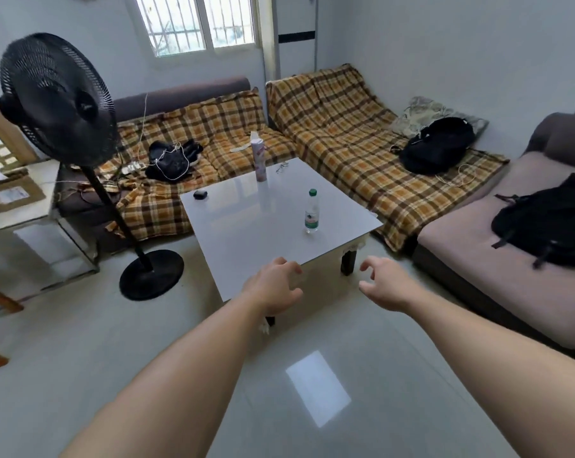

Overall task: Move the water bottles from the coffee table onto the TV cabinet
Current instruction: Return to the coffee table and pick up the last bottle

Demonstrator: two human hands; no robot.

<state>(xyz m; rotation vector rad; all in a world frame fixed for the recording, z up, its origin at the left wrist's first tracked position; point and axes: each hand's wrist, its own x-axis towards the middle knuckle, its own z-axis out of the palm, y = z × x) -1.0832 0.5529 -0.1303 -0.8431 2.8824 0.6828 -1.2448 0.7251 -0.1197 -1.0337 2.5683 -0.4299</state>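
A clear water bottle (311, 211) with a green cap stands upright on the right part of the glossy white coffee table (246, 246). Both my arms reach forward over the floor. My left hand (274, 287) hovers at the table's near corner, fingers apart and curled, holding nothing. My right hand (387, 282) hangs just off the table's near right side, also spread and empty, well short of the bottle. No TV cabinet shows in this view.
A tall pink-white spray can (259, 157), a small black case (200, 194) and glasses (282, 167) also sit on the table. A black standing fan (58, 100) is at left, plaid-covered sofas (345, 133) behind, black backpacks (436, 145) on them, a side table (21, 206) far left.
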